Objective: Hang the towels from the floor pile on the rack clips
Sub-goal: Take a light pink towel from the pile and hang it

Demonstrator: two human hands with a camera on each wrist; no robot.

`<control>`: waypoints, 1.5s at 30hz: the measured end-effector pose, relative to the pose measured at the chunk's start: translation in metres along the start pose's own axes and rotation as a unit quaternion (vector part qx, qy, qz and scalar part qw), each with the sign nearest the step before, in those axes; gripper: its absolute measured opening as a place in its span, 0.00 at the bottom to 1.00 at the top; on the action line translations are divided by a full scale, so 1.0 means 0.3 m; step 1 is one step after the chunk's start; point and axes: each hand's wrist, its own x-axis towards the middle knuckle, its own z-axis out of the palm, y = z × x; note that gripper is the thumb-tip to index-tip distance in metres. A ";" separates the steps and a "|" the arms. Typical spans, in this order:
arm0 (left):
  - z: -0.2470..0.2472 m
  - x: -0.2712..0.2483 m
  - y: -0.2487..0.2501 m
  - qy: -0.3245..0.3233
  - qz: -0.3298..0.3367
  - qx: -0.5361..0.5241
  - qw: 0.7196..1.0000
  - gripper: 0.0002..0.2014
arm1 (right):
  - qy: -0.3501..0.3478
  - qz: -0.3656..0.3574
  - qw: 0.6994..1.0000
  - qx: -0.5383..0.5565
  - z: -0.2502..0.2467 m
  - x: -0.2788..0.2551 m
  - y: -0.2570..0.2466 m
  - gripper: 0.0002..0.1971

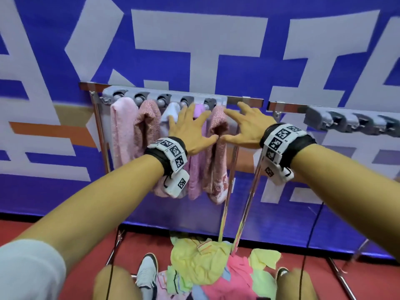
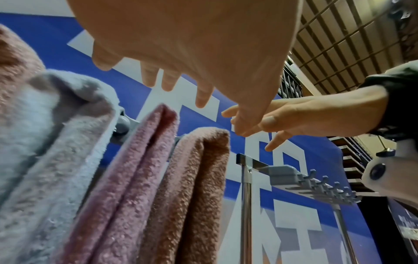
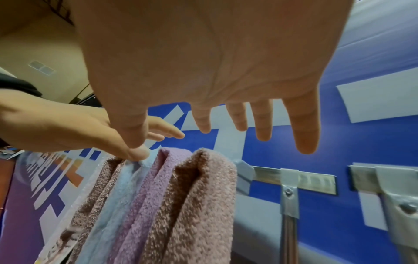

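Both hands spread flat, holding nothing: left hand [image 1: 190, 132] and right hand [image 1: 243, 128], thumbs touching before five fluffy pastel towels [image 1: 217, 148] clipped on the grey plastic clip rack [image 1: 164, 95]; colourful floor pile [image 1: 207, 269] at six o'clock.

Five towels [image 1: 125, 131] hang from the left clip strip [image 1: 164, 96] — floor pile [image 1: 216, 269] below.

red floor [image 1: 75, 245], mixed towel pile [image 1: 207, 269] on it, rack feet
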 end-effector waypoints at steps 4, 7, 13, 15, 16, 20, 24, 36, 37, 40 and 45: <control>0.058 -0.042 0.090 -0.022 0.020 -0.004 1.000 0.41 | -0.018 0.013 1.000 0.000 0.063 -0.074 0.054 0.45; 0.128 -0.080 0.159 -0.045 0.025 -0.005 0.999 0.42 | -0.043 0.012 0.999 0.009 0.129 -0.125 0.095 0.47; 0.357 -0.220 0.254 -0.081 0.047 -0.013 0.996 0.42 | -0.094 0.024 0.994 0.041 0.341 -0.262 0.186 0.47; 0.442 -0.266 0.268 -0.113 0.049 -0.011 0.992 0.42 | -0.106 0.029 0.992 0.054 0.414 -0.299 0.215 0.46; 0.482 -0.287 0.268 -0.130 0.049 -0.008 0.990 0.42 | -0.116 0.033 0.991 0.062 0.448 -0.317 0.224 0.46; 0.601 -0.343 0.248 -0.183 0.049 0.001 0.982 0.42 | -0.150 0.051 0.984 0.079 0.588 -0.377 0.252 0.45; 0.682 -0.390 0.220 -0.204 0.037 -0.023 0.978 0.41 | -0.167 0.059 0.977 0.123 0.710 -0.406 0.256 0.42; 1.045 -0.527 0.184 -0.292 -0.004 -0.103 0.951 0.45 | -0.243 0.066 0.950 0.185 1.094 -0.425 0.200 0.32; 1.075 -0.536 0.174 -0.298 -0.011 -0.111 0.948 0.45 | -0.248 0.064 0.948 0.192 1.132 -0.423 0.196 0.31; 1.171 -0.565 0.136 -0.310 -0.053 -0.130 0.940 0.46 | -0.267 0.072 0.936 0.218 1.268 -0.413 0.173 0.27; 1.345 -0.605 0.084 -0.321 -0.143 -0.175 0.920 0.46 | -0.322 0.069 0.906 0.266 1.512 -0.416 0.087 0.27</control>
